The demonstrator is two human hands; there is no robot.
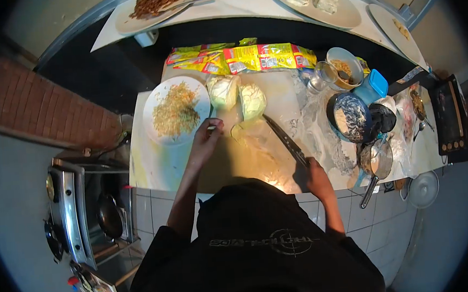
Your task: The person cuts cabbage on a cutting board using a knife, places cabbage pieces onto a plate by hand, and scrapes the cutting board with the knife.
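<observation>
My right hand (317, 178) is wrapped round the handle of a long dark knife (284, 138), whose tip points up and left toward a cut piece of cabbage (253, 101). A second cabbage piece (223, 92) lies just left of it. My left hand (209, 132) is raised beside a white plate (152, 105) of shredded vegetables (176, 111); its fingers are pinched on a small pale piece too small to name. Between my hands, a loose pale green leaf (239, 132) rests on the table below the cabbage.
Yellow-red sachets (260, 57) line the table's back. To the right stand a dark floury pan (351, 117), a blue container (371, 86), a bowl (355, 61), a glass jar (324, 74) and a saucepan (377, 160). A raised shelf (235, 5) holds plates. A metal rack (73, 211) stands left.
</observation>
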